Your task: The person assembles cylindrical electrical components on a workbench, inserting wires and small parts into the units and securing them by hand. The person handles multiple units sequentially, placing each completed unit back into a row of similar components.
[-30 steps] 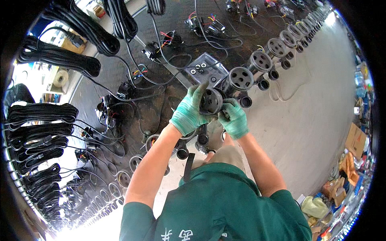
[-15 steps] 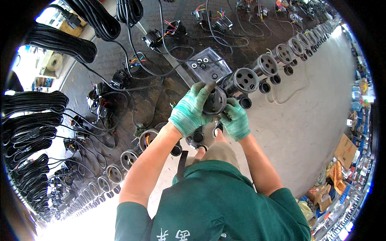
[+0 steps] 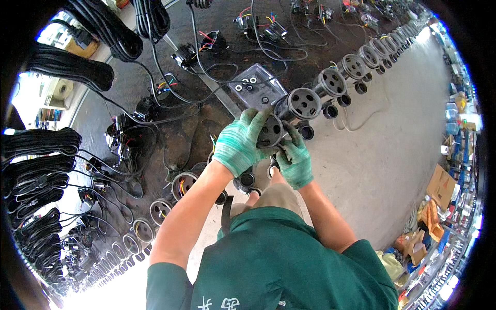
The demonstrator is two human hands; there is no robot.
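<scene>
A dark grey cylindrical housing [image 3: 270,132], its round end disc pierced with oval holes, sits between my two gloved hands at the table's edge. My left hand [image 3: 241,140], in a green striped glove, wraps the housing's left side with fingers over the top rim. From the right, my right hand [image 3: 294,160] has its fingers bent against the lower right rim; whether it pinches a small part there is hidden. Just beyond, another such housing [image 3: 304,103] lies in the row, its black side pipe [image 3: 306,132] jutting over the edge.
A clear plastic tray [image 3: 258,89] with several small rings lies beyond the hands, next to a metal strip [image 3: 219,93]. Coiled black cables [image 3: 41,142] hang along the left. Wired black motor units [image 3: 124,129] are spread over the dark table. Cardboard boxes [image 3: 440,187] stand far right.
The whole view has shifted slightly, so the scene sits a little further left. My right hand's fingers have moved up along the housing's right rim; my left hand keeps its hold.
</scene>
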